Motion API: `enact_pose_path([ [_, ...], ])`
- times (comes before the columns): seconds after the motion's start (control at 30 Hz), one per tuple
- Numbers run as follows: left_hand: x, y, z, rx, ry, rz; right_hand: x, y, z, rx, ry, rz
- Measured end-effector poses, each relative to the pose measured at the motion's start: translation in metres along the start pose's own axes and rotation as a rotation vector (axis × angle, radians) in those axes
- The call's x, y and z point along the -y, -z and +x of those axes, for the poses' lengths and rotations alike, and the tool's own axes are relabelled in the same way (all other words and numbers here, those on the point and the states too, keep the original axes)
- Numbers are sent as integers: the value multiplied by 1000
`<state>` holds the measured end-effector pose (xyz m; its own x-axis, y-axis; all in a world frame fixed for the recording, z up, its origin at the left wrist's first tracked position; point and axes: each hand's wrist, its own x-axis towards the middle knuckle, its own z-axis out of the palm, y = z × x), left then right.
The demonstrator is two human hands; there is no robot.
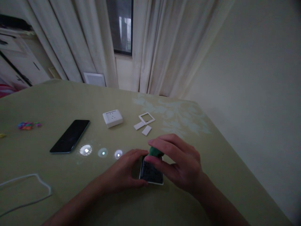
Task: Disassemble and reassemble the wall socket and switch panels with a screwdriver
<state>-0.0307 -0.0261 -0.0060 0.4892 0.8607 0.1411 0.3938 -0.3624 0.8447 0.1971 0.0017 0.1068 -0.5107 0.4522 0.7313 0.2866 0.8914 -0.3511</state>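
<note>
My left hand [124, 171] rests on the table and pinches the left edge of a small dark square part with a white rim [151, 174]. My right hand [178, 160] is closed round a green-handled tool [155, 152], held upright over the top edge of that part. Further back lie a white wall socket [113, 118], a white square frame [146, 118] and two small white plates [143, 128].
A black phone [70, 135] lies face up at the left. A white cable loop [25, 191] sits near the front left edge. Small coloured bits [27, 125] lie far left. The olive table [211, 150] ends at the right beside a wall; curtains hang behind.
</note>
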Motion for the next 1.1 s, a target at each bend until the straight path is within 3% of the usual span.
enact_pose_path([
  [0.4, -4, -1, 1, 28, 82, -229, 3, 7, 4, 47, -46, 80],
  [0.7, -3, 3, 0, 40, 17, -75, 1, 7, 2, 58, -59, 93],
  [1.1, -5, 1, 1, 18, -2, -40, 2, 8, 2, 70, -55, 102],
])
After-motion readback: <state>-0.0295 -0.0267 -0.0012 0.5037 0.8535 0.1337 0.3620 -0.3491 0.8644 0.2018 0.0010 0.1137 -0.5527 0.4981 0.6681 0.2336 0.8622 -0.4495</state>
